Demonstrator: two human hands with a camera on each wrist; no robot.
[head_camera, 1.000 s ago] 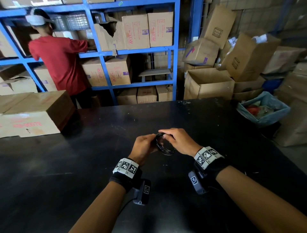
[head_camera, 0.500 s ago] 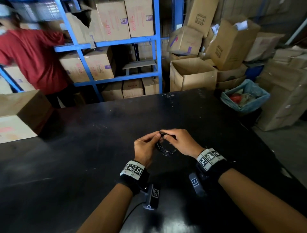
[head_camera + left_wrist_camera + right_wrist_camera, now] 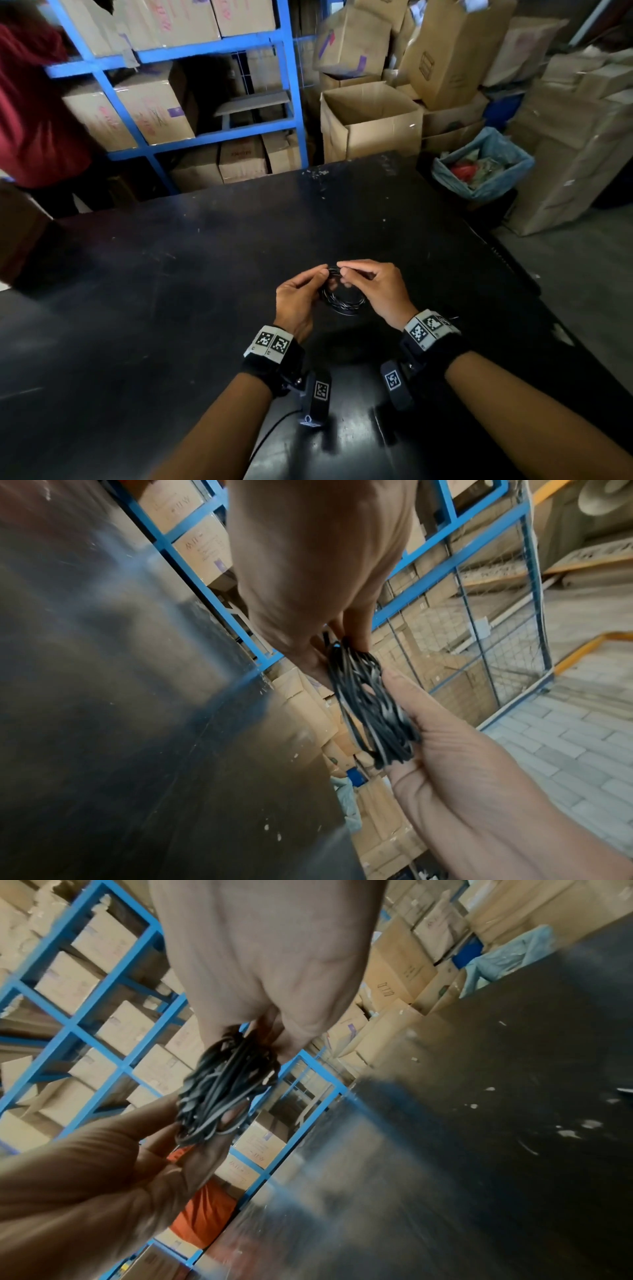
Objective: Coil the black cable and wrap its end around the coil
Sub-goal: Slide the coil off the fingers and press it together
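The black cable is a small coil of several loops, held just above the black table between both hands. My left hand grips the coil's left side, thumb and fingers curled round the strands. My right hand pinches the strands at the coil's top between thumb and index finger. In the left wrist view the coil hangs bunched between the left hand above and the right hand below. The right wrist view shows the coil under my right hand, with the left hand holding its lower part. The cable's end is hidden.
A cardboard box sits at the table's left edge. A person in red stands at the blue shelving behind. Open boxes and a blue-lined bin stand past the far right corner.
The head view has swung right and down. Both hands stay at the coil; my left fingers have reached up to its top, where the right hand pinches the strands.
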